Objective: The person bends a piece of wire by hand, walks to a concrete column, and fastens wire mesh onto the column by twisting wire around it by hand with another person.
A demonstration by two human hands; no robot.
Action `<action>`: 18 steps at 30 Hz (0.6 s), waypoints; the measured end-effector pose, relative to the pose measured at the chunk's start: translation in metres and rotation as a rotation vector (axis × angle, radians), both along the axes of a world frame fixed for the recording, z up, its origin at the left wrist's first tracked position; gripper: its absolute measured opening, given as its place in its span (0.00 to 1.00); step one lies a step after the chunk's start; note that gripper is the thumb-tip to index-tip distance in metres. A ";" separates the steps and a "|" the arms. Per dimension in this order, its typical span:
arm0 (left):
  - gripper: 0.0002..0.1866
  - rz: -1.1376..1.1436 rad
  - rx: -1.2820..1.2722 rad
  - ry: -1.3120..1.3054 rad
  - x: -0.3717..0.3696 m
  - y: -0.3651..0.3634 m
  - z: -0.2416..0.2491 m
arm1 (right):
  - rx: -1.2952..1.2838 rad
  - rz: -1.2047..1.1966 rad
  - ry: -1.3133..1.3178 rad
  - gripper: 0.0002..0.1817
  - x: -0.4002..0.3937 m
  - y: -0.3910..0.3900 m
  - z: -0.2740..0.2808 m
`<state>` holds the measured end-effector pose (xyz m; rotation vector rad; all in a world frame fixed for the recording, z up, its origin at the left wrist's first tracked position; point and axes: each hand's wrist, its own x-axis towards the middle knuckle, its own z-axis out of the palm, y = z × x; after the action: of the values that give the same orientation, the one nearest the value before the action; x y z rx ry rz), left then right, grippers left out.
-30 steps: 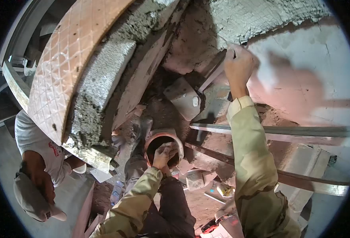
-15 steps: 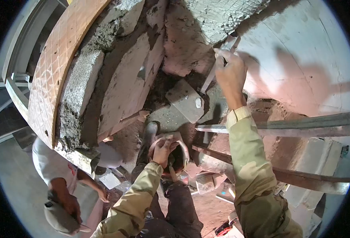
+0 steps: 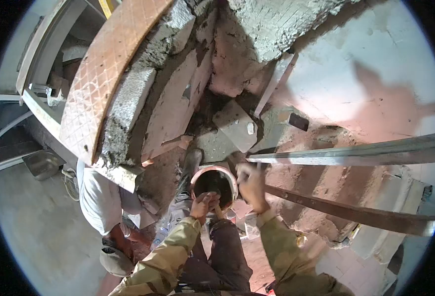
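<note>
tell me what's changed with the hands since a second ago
The right hand has come down from the rough plaster to beside the bucket; whether it let anything go is unclear. The left hand stays at the bucket. The narrow strip still slants below the plaster.

The right hand (image 3: 251,185) is motion-blurred; its grip cannot be determined. The left hand (image 3: 205,204) obscures the near part of the bucket (image 3: 212,168), whose dark contents are unidentifiable. Above-left of the left hand, the top edge cuts off the curved panel (image 3: 106,74), which partly hides a co-worker (image 3: 99,197). Below the right hand, a red item (image 3: 270,287) is too small to identify.
</note>
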<state>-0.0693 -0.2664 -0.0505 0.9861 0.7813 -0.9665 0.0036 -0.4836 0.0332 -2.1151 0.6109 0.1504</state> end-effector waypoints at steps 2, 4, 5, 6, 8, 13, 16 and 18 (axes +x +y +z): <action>0.27 0.044 -0.020 -0.018 -0.016 0.017 0.005 | 0.027 0.073 0.062 0.08 -0.048 0.023 0.016; 0.26 0.060 -0.007 -0.041 -0.027 0.030 0.015 | 0.049 0.162 0.129 0.09 -0.086 0.036 0.033; 0.25 0.069 0.016 -0.056 -0.035 0.037 0.021 | 0.046 0.210 0.140 0.10 -0.104 0.040 0.038; 0.23 0.089 0.025 -0.062 -0.045 0.044 0.021 | 0.034 0.255 0.164 0.10 -0.116 0.044 0.050; 0.22 0.077 0.025 -0.123 -0.072 0.066 0.012 | 0.024 0.301 0.160 0.10 -0.132 0.044 0.076; 0.23 0.125 0.063 -0.056 -0.100 0.076 0.113 | 0.007 0.309 0.288 0.12 -0.161 0.027 0.140; 0.23 0.197 0.018 -0.054 -0.129 0.089 0.156 | -0.073 0.355 0.077 0.14 -0.193 -0.001 0.141; 0.16 0.289 0.035 -0.018 -0.147 0.097 0.186 | -0.064 0.378 0.034 0.17 -0.199 -0.008 0.153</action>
<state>-0.2166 -0.1691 0.1358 0.8822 0.9006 -0.6955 -0.1956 -0.4911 0.1865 -2.2759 0.2319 0.3823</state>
